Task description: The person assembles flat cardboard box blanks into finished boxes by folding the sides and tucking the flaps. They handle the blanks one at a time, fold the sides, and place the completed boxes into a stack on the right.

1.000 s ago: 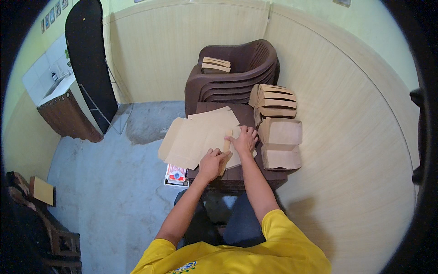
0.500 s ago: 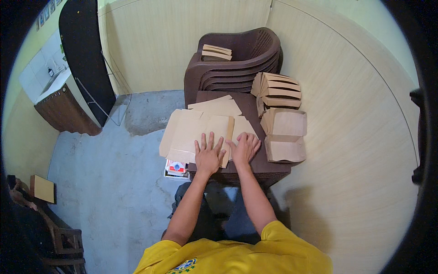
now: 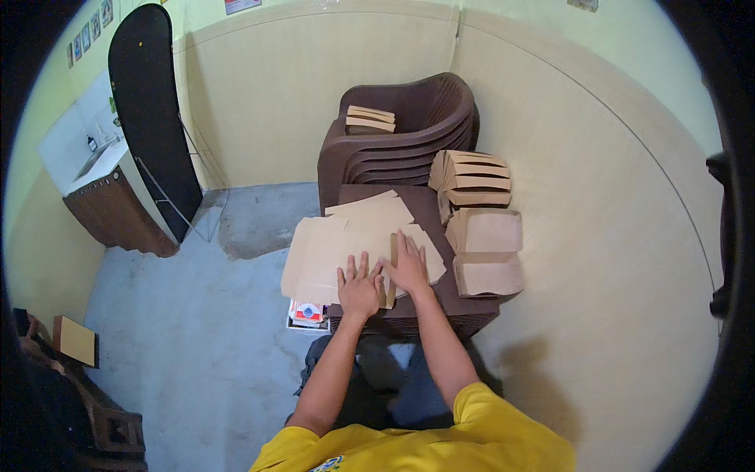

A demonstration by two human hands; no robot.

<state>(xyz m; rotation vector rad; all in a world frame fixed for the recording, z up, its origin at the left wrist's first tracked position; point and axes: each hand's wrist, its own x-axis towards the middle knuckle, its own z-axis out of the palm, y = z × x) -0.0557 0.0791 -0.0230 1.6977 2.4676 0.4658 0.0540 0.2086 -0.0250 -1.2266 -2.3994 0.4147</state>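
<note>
A flat tan cardboard blank [image 3: 318, 256] lies on a dark brown plastic surface [image 3: 456, 295] in front of me. My left hand [image 3: 359, 291] presses on the blank with its fingers spread. Just right of it, my right hand [image 3: 409, 271] lies on the narrow flap [image 3: 392, 293] along the blank's right edge, fingers stretched out. That flap is folded up, and my right fingers partly cover it. More flat cardboard pieces [image 3: 432, 256] stick out from under the blank on the right and at the back.
Open cardboard trays [image 3: 491, 232] and a bundle of folded ones [image 3: 476, 177] stand to the right. Stacked brown chairs [image 3: 401, 145] at the back hold another bundle [image 3: 370, 118]. A small box with printed packs [image 3: 308, 313] sits below left. Part of another person [image 3: 43, 354] shows far left.
My right hand has gone from curled fingers right of the flap to stretched fingers over it. My left hand stays spread on the blank. The whole view has shifted downward slightly.
</note>
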